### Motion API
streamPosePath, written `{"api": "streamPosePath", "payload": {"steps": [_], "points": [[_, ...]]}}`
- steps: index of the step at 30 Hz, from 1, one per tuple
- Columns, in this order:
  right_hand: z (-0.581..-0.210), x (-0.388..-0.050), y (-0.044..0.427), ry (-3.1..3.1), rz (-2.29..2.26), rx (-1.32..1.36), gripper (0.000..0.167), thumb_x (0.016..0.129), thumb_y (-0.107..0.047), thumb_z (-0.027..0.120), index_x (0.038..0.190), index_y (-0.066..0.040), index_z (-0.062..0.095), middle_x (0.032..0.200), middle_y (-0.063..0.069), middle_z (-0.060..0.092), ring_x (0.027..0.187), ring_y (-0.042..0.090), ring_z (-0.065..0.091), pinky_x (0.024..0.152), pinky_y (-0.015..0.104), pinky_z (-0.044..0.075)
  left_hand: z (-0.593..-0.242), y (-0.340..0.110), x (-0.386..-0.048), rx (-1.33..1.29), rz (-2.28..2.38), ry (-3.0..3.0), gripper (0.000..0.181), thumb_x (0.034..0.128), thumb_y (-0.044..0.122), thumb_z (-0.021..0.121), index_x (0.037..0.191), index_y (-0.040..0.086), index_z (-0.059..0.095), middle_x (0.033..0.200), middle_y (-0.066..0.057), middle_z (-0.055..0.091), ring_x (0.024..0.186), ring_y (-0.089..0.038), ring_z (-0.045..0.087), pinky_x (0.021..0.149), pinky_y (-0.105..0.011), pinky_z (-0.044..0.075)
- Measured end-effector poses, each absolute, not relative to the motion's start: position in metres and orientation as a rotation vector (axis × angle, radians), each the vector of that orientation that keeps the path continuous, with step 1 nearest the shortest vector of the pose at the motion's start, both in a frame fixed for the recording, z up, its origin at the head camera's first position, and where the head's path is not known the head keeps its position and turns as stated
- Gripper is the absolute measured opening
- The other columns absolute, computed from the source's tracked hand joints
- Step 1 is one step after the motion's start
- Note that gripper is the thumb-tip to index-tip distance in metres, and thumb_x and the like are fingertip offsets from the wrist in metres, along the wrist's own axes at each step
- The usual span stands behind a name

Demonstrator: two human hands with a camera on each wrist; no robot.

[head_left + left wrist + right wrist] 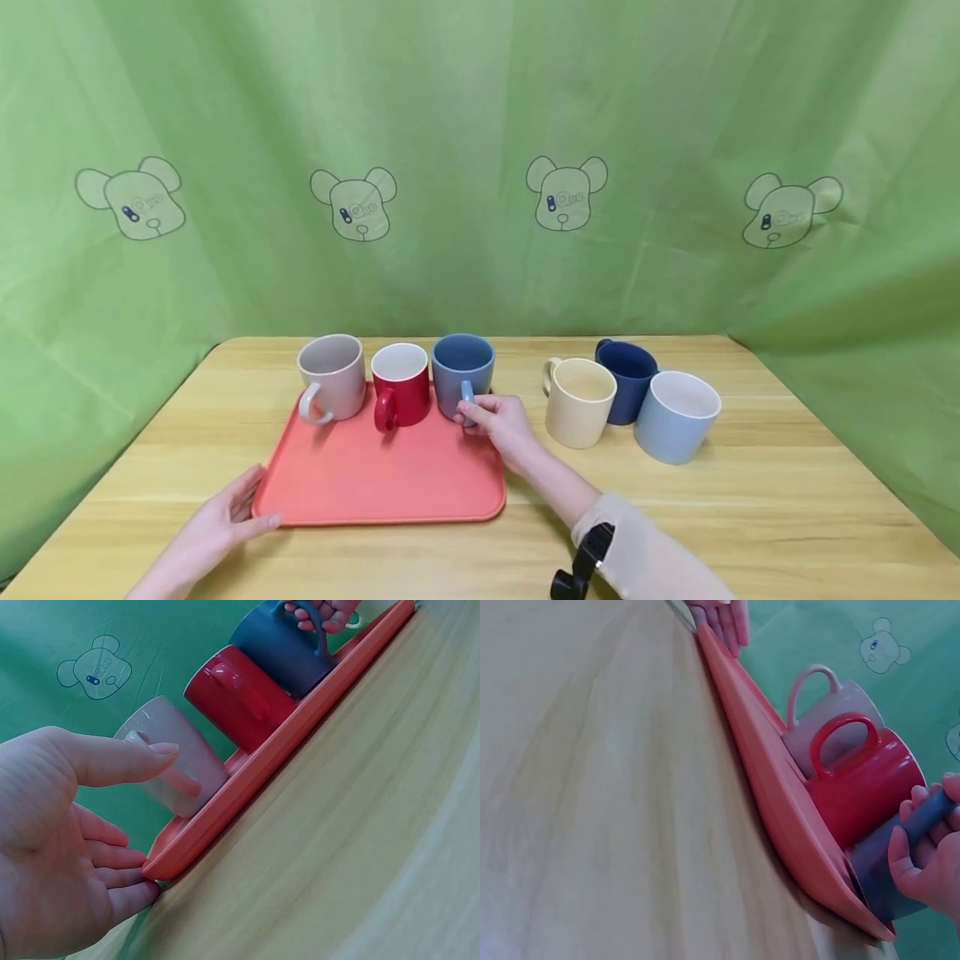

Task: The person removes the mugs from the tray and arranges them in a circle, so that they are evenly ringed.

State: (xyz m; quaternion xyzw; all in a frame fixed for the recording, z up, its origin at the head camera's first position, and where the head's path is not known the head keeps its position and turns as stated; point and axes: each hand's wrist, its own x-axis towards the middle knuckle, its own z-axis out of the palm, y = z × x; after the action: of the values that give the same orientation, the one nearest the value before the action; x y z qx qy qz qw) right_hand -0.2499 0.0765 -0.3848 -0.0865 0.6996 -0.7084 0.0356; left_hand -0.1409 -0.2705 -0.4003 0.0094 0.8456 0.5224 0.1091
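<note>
On the coral-red tray (pixel 378 487), a grey mug (pixel 347 390), a red mug (pixel 414 402) and a slate-blue mug (pixel 448 379) stand upright in a row along the far side. My right hand (pixel 501 425) pinches the handle of the slate-blue mug between thumb and fingers, also clear in the right wrist view. At the tray's near left corner is my left hand (pixel 217 523). The left wrist view shows its fingers (pixel 112 877) against the tray's edge, with the thumb stretched out apart from the mugs.
Right of the tray, a cream mug (pixel 577 412), a navy mug (pixel 633 387) and a light blue mug (pixel 671 429) stand close together on the wooden table (pixel 780 500). Behind the table hangs a green curtain (pixel 465 283) with printed bear heads.
</note>
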Motion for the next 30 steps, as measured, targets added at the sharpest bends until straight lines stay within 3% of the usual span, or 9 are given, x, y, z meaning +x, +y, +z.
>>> {"api": "streamPosePath", "payload": {"steps": [4, 9, 15, 22, 28, 30], "points": [[-0.382, -0.246, 0.082, 2.101, -2.205, -0.251, 0.025, 0.089, -0.001, 0.059, 0.102, 0.020, 0.060, 0.076, 0.013, 0.069, 0.064, 0.010, 0.061, 0.068, 0.027, 0.055, -0.401, -0.271, -0.141, 0.039, 1.519, 2.496, 0.087, 0.0867, 0.018, 0.065, 0.140, -0.017, 0.006, 0.145, -0.035, 0.011, 0.133, -0.044, 0.017, 0.104, -0.039, 0.025], [-0.373, -0.238, 0.085, 2.093, -2.229, -0.282, 0.027, 0.089, -0.003, 0.059, 0.104, 0.019, 0.060, 0.077, 0.010, 0.069, 0.067, 0.010, 0.062, 0.072, 0.030, 0.056, -0.402, -0.272, -0.142, 0.055, 1.516, 2.511, 0.086, 0.0871, 0.018, 0.064, 0.140, -0.017, 0.007, 0.145, -0.036, 0.011, 0.133, -0.045, 0.018, 0.104, -0.038, 0.026], [-0.359, -0.228, 0.089, 2.079, -2.269, -0.309, 0.027, 0.090, -0.001, 0.057, 0.107, 0.021, 0.058, 0.079, 0.012, 0.069, 0.073, 0.011, 0.065, 0.073, 0.030, 0.056, -0.401, -0.271, -0.142, 0.057, 1.511, 2.524, 0.085, 0.0867, 0.019, 0.065, 0.140, -0.017, 0.009, 0.145, -0.035, 0.013, 0.132, -0.044, 0.021, 0.096, -0.015, 0.035], [-0.346, -0.212, 0.098, 2.086, -2.319, -0.343, 0.026, 0.089, 0.002, 0.056, 0.105, 0.023, 0.057, 0.078, 0.010, 0.070, 0.072, 0.009, 0.066, 0.068, 0.023, 0.055, -0.400, -0.271, -0.142, 0.033, 1.486, 2.504, 0.086, 0.0877, 0.020, 0.064, 0.141, -0.016, 0.006, 0.146, -0.035, 0.011, 0.134, -0.044, 0.016, 0.104, -0.035, 0.028], [-0.337, -0.192, 0.112, 2.117, -2.251, -0.430, 0.027, 0.091, 0.001, 0.055, 0.103, 0.025, 0.054, 0.079, 0.005, 0.070, 0.075, 0.008, 0.066, 0.072, 0.024, 0.055, -0.399, -0.271, -0.140, 0.026, 1.475, 2.512, 0.087, 0.0876, 0.021, 0.064, 0.142, -0.014, 0.006, 0.147, -0.034, 0.010, 0.134, -0.044, 0.016, 0.104, -0.030, 0.028], [-0.336, -0.184, 0.118, 2.123, -2.228, -0.444, 0.027, 0.091, 0.001, 0.054, 0.102, 0.026, 0.054, 0.079, 0.002, 0.070, 0.076, 0.007, 0.065, 0.074, 0.025, 0.055, -0.400, -0.270, -0.140, 0.029, 1.481, 2.515, 0.087, 0.0870, 0.020, 0.065, 0.142, -0.014, 0.007, 0.147, -0.033, 0.011, 0.134, -0.043, 0.016, 0.100, -0.019, 0.029]]}}
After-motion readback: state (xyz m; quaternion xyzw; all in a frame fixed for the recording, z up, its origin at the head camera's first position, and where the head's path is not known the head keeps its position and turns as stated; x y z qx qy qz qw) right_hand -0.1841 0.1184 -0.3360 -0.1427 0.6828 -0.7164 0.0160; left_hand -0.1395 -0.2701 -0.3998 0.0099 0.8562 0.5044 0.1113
